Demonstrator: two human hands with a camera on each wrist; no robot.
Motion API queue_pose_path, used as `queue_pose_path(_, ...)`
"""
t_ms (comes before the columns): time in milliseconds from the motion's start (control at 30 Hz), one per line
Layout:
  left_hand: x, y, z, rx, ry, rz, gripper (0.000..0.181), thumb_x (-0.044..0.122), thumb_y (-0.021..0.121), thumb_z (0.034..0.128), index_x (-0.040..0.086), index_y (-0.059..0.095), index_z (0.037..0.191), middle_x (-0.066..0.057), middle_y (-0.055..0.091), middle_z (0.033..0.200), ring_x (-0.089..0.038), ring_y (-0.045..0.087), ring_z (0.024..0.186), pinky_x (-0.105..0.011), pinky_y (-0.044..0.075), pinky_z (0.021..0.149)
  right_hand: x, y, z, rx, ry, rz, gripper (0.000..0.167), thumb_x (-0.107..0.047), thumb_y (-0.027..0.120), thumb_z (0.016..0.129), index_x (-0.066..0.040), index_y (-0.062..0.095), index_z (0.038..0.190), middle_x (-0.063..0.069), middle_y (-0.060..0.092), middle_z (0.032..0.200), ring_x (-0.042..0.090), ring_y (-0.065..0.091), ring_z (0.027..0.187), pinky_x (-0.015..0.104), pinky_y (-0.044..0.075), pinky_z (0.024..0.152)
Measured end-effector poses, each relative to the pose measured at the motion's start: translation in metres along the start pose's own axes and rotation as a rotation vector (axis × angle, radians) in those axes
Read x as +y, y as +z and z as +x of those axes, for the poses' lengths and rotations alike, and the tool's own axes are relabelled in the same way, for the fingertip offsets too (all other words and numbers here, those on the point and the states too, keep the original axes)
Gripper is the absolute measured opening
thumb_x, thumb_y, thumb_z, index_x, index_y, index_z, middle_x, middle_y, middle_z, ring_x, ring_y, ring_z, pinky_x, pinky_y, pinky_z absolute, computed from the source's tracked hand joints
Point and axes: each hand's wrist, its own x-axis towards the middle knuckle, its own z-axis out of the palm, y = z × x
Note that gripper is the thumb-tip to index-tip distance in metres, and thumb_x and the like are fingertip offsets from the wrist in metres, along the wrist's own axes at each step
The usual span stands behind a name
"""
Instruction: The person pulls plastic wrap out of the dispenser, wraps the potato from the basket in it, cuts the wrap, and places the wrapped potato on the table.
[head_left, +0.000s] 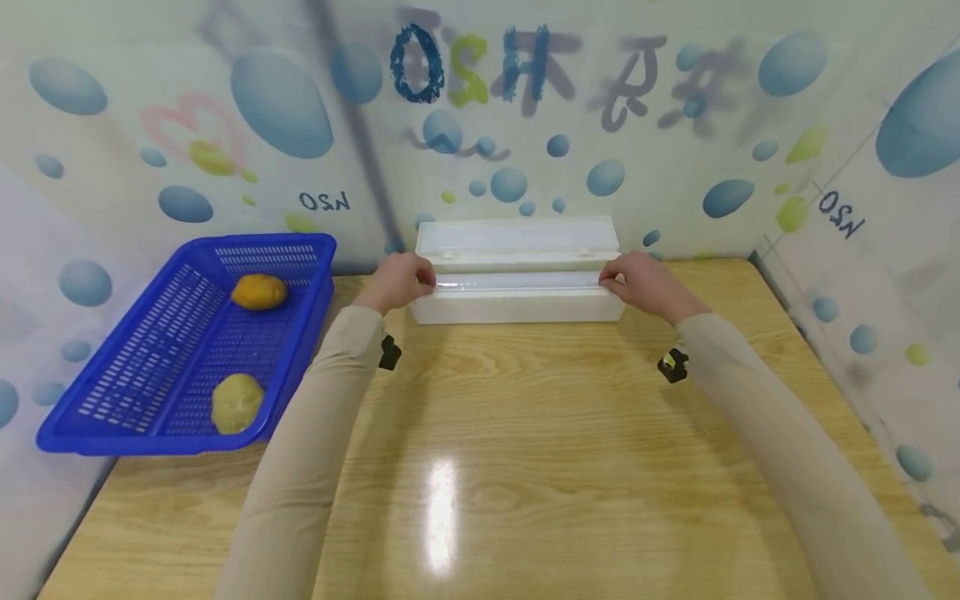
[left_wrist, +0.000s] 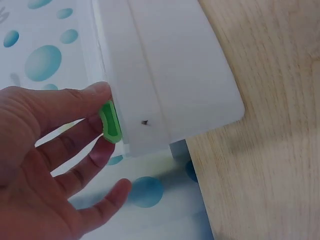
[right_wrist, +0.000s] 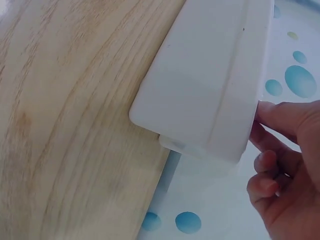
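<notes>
A long white cling film dispenser (head_left: 517, 312) stands at the back of the table, its lid (head_left: 517, 235) raised behind. Shiny clear cling film (head_left: 517, 282) spans the opening. At the dispenser's left end, my left hand (head_left: 395, 280) pinches the film's edge between thumb and fingers. The left wrist view shows a small green piece (left_wrist: 111, 123) between that thumb and the fingers, against the dispenser's edge. My right hand (head_left: 647, 284) pinches the film at the right end, thumb and forefinger together; the right wrist view shows the dispenser partly hiding these fingertips.
A blue plastic basket (head_left: 300, 350) stands on the left, holding an orange-yellow fruit (head_left: 259, 292) and a pale yellow, potato-like lump (head_left: 237, 403). Wood-grain tabletop (head_left: 540, 450) stretches in front of the dispenser. A patterned wall covering (head_left: 517, 150) rises close behind it.
</notes>
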Motion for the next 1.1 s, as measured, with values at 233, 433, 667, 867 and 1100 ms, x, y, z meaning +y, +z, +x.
queue_pose_path(233,0.005,-0.001,0.004,-0.026,-0.072,0.001,0.008,0.003,0.061,0.0893,-0.002,0.067,0.093,-0.016,0.065,0.095,-0.030,0.058,0.089,-0.043,0.048,0.080,0.005,0.007,0.000,0.018,0.053,0.064,0.014,-0.004,0.053,0.098,0.005,0.063,0.101,0.021,0.065,0.099,0.028,0.056,0.076,0.044,0.045,0.073)
queue_pose_path(433,0.004,0.000,0.006,-0.037,-0.071,0.023,0.010,0.003,0.054,0.0941,-0.004,0.061,0.098,-0.018,0.061,0.096,-0.031,0.056,0.088,-0.043,0.046,0.079,0.001,0.008,0.003,-0.037,0.078,0.078,0.017,-0.008,0.048,0.099,0.005,0.059,0.104,0.020,0.064,0.098,0.029,0.058,0.080,0.046,0.046,0.076)
queue_pose_path(667,-0.004,0.003,0.008,-0.060,-0.055,0.014,0.012,0.003,0.048,0.0979,-0.005,0.056,0.103,-0.020,0.059,0.097,-0.032,0.054,0.088,-0.043,0.045,0.080,-0.004,0.005,0.006,-0.081,0.091,0.083,0.014,-0.009,0.051,0.098,0.004,0.055,0.101,0.017,0.061,0.093,0.029,0.055,0.078,0.044,0.046,0.074)
queue_pose_path(867,-0.007,0.005,0.010,-0.067,-0.047,-0.008,0.012,0.003,0.045,0.0998,-0.005,0.053,0.104,-0.020,0.058,0.098,-0.032,0.053,0.088,-0.044,0.044,0.080,-0.001,0.005,0.008,-0.047,0.092,0.113,0.012,-0.005,0.052,0.097,0.006,0.056,0.102,0.020,0.061,0.095,0.033,0.057,0.086,0.047,0.046,0.079)
queue_pose_path(1100,-0.008,0.005,0.012,-0.053,-0.014,-0.003,0.009,0.000,0.043,0.0998,-0.005,0.051,0.101,-0.020,0.056,0.096,-0.033,0.052,0.087,-0.044,0.044,0.080,0.006,0.006,0.010,-0.009,-0.005,0.005,0.014,-0.005,0.055,0.096,0.003,0.064,0.101,0.014,0.065,0.089,0.027,0.058,0.078,0.045,0.048,0.075)
